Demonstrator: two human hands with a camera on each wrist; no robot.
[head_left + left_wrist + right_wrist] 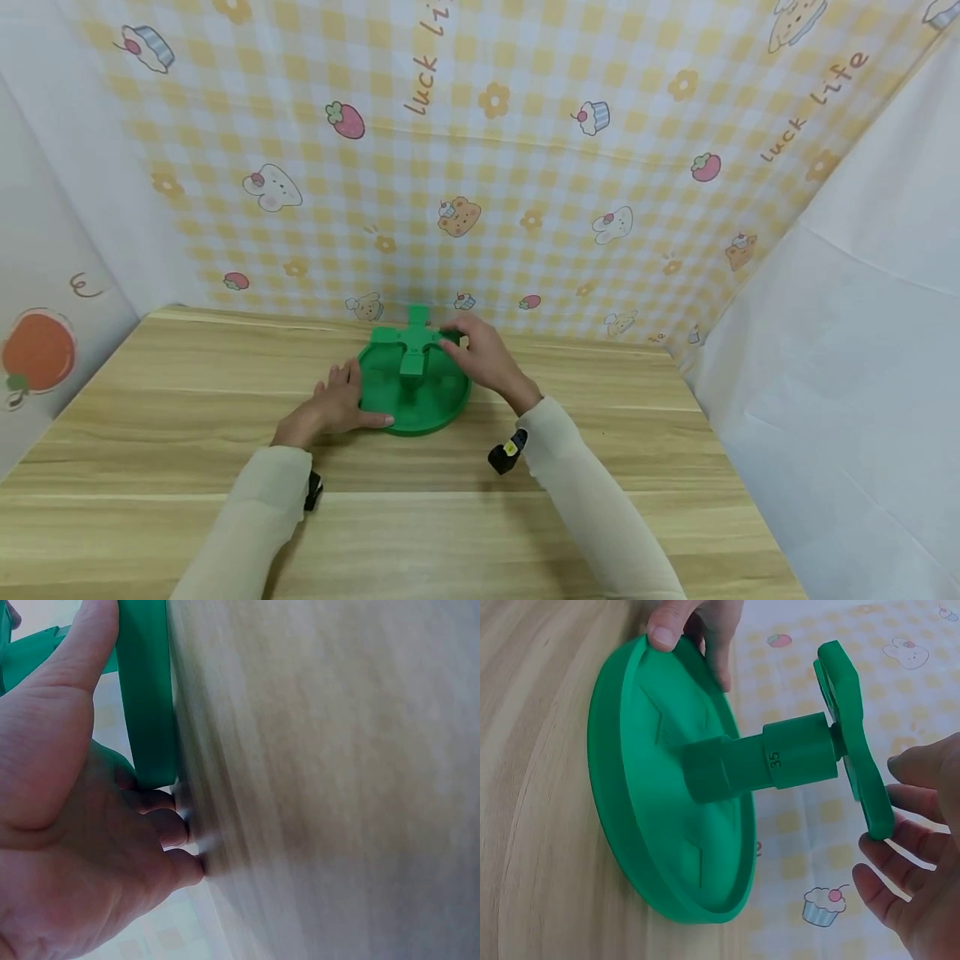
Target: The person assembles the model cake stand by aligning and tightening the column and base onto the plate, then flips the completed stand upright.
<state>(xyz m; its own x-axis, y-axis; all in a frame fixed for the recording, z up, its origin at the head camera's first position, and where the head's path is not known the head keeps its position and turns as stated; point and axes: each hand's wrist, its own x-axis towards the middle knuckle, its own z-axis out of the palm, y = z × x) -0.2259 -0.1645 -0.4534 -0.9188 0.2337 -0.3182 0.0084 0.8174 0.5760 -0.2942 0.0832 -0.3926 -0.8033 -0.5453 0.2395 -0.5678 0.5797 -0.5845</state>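
Between hands (336, 406) (482, 354): green dish (417, 410), left gripping it, right at cross-shaped top (414, 339).

Head view: from high and back, I look forward and down on tabletop (420, 542) and checked cloth (465, 158). Wrist views sit close, tipped sideways: left looks low along the tabletop, right faces green dish (664, 844), shared with head.

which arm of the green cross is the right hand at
The cross arm pointing right in the head view: the right hand has fingers at its end, while the left arm, back arm and front arm have none.
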